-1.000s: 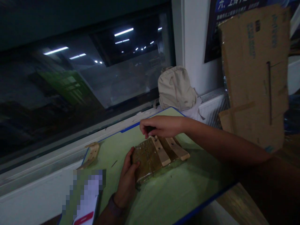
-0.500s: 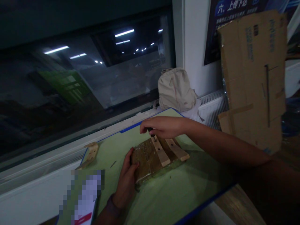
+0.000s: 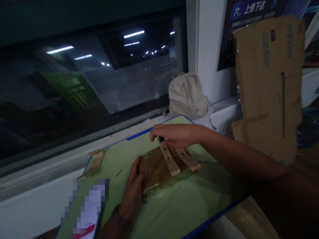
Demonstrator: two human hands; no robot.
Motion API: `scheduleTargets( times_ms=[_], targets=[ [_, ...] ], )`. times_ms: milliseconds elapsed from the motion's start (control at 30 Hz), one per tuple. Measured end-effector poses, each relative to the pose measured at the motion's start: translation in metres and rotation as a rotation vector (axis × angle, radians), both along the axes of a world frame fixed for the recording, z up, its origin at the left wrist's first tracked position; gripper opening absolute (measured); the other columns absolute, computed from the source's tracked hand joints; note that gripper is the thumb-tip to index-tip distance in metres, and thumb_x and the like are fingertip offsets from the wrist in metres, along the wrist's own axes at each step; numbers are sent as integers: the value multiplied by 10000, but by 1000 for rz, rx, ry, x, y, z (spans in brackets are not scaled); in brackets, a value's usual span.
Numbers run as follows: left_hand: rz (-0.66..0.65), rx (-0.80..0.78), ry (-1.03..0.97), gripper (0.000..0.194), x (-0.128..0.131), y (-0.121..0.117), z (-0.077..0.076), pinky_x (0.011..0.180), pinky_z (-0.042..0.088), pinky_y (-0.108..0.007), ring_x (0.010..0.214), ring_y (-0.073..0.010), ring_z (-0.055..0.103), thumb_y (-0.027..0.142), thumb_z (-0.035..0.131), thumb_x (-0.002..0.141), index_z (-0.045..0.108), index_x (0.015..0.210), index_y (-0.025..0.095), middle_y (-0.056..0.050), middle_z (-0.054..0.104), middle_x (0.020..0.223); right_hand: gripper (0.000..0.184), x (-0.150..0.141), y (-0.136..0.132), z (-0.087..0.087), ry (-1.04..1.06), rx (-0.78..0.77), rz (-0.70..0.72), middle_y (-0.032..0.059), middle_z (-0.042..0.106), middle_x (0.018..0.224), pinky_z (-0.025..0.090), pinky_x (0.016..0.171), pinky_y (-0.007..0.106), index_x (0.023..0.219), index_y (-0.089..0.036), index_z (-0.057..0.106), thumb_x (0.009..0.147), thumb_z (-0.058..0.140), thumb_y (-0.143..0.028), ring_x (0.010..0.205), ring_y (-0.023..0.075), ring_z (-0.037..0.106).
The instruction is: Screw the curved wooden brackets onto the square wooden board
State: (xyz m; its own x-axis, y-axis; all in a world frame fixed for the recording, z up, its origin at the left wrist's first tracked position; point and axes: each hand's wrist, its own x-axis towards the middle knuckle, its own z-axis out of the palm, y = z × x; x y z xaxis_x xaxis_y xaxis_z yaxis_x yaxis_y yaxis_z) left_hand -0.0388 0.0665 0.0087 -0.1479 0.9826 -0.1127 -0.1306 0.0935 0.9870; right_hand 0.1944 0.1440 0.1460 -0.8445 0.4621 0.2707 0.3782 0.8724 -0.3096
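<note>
A brown wooden board lies on a green mat. Two pale wooden slats lie across its right half. My left hand grips the board's near left edge, thumb on top. My right hand is closed over a small dark tool, its tip set on the far end of the left slat. What the tool is exactly is too dark to tell.
A loose pale wooden piece lies at the mat's far left edge by the window sill. A beige backpack sits on the sill. Flattened cardboard leans at the right. A blurred patch covers the near left.
The view has shifted slightly. My right hand has turned a little on the tool over the slat end. The left hand keeps its hold on the board.
</note>
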Motion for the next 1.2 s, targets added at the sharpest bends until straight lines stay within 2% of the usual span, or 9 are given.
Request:
scheduleTargets(
  times_ms=[133, 367, 467, 567, 633, 767, 933, 1067, 1200],
  targets=[
    [6, -18, -1, 714, 1, 1, 1, 1074, 468, -372, 1372, -306, 501, 264, 695, 695, 535, 1391, 244, -76, 498, 1523, 166, -3, 4, 1, 8, -77, -1, 26, 686, 921, 411, 728, 237, 974, -175, 594, 875, 599, -42, 824, 140, 607],
    [2, 7, -1, 658, -1, 1, -6, 1076, 460, -335, 1379, -273, 498, 272, 673, 742, 547, 1388, 268, -42, 496, 1534, 223, -9, -2, -1, -131, 223, -383, 64, 661, 800, 275, 611, 282, 856, -184, 622, 943, 612, -388, 735, 201, 565],
    [1, 6, -11, 692, 1, 0, -2, 1087, 454, -343, 1382, -283, 494, 264, 688, 717, 537, 1393, 251, -59, 509, 1520, 145, -4, -2, -1, -35, 136, -183, 87, 633, 970, 384, 712, 285, 957, -171, 587, 892, 671, -270, 862, 208, 577],
    [-3, -14, -18, 728, 2, -1, 2, 1110, 432, -351, 1407, -293, 465, 252, 701, 692, 522, 1398, 234, -76, 487, 1536, 282, 1, -1, 0, 13, 5, 64, 68, 600, 1013, 432, 810, 278, 993, -173, 554, 788, 605, 14, 937, 183, 566],
    [-11, -30, -26, 732, 1, 0, 3, 1110, 433, -356, 1408, -295, 464, 252, 702, 696, 514, 1404, 237, -76, 476, 1545, 321, 2, 1, 2, 10, -42, 78, 48, 615, 974, 431, 802, 263, 971, -175, 560, 768, 553, 75, 909, 165, 571],
    [0, -29, -47, 708, 0, 1, 0, 1113, 432, -354, 1408, -292, 466, 249, 704, 702, 528, 1387, 246, -69, 484, 1541, 67, -5, 2, 4, -35, 84, -209, 66, 680, 934, 387, 726, 275, 924, -171, 621, 876, 669, -170, 861, 191, 602],
    [11, -46, -61, 730, 2, -1, 2, 1068, 471, -347, 1378, -300, 499, 247, 708, 690, 525, 1397, 248, -68, 498, 1530, 277, -9, -2, 1, -181, 230, -497, 127, 713, 887, 342, 651, 310, 913, -160, 658, 992, 498, -372, 809, 247, 620],
    [-7, -45, -55, 722, 4, -3, 6, 1072, 469, -348, 1374, -294, 505, 247, 700, 704, 526, 1405, 255, -58, 491, 1538, 181, -1, 1, -2, -26, 125, -261, 117, 650, 1075, 422, 775, 292, 1030, -154, 583, 878, 655, -221, 910, 205, 597],
    [-6, -34, -15, 705, 2, -2, 5, 1108, 441, -371, 1394, -303, 481, 266, 702, 705, 549, 1393, 252, -62, 489, 1538, 281, 2, 5, -3, 23, -43, 23, 43, 630, 979, 431, 793, 252, 967, -180, 551, 793, 560, 41, 891, 156, 573]
  ],
)
